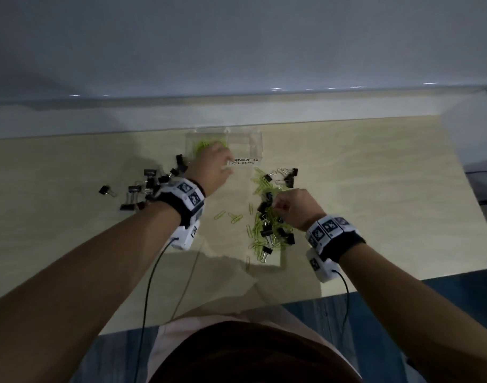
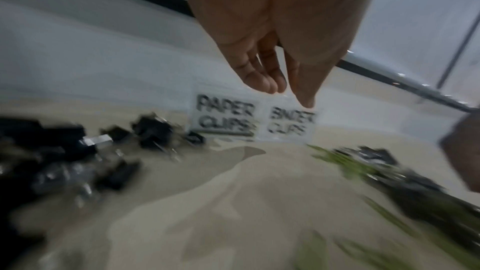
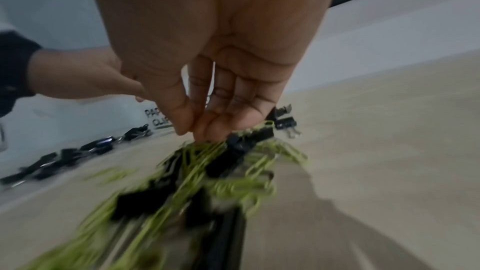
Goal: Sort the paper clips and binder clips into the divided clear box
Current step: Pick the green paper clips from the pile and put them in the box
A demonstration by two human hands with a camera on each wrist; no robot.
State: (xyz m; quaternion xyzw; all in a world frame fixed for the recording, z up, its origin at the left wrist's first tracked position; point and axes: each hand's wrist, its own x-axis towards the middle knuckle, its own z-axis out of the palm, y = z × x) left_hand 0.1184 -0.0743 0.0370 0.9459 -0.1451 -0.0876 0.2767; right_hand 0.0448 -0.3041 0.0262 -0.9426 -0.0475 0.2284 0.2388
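Both wrist views are blurring; the left hand [image 1: 212, 167] is hanging over the clear box [image 1: 248, 136], fingers straight and empty, covering its front-left wall. The right hand [image 1: 297, 208] is pinching into the mixed pile [image 1: 267, 225], probably on green paper clips [image 3: 207, 147]. Black binder clips [image 1: 142, 189] are lying left of the box; green clips are sitting in its left compartment.

- Your paper clips [image 1: 264, 186] are lime green, heaped just right of the clear box [image 1: 245, 139]; some sit in its left compartment.
- Your binder clips [image 1: 145, 186] left of the box are black with silver wire handles.
- Box labels [image 2: 226, 114] are white with black lettering.
- Table [image 1: 375, 189] under the box is pale beige woodgrain.
- Your wristbands [image 1: 181, 197] are black, carrying white blocks with black-and-white square markers.
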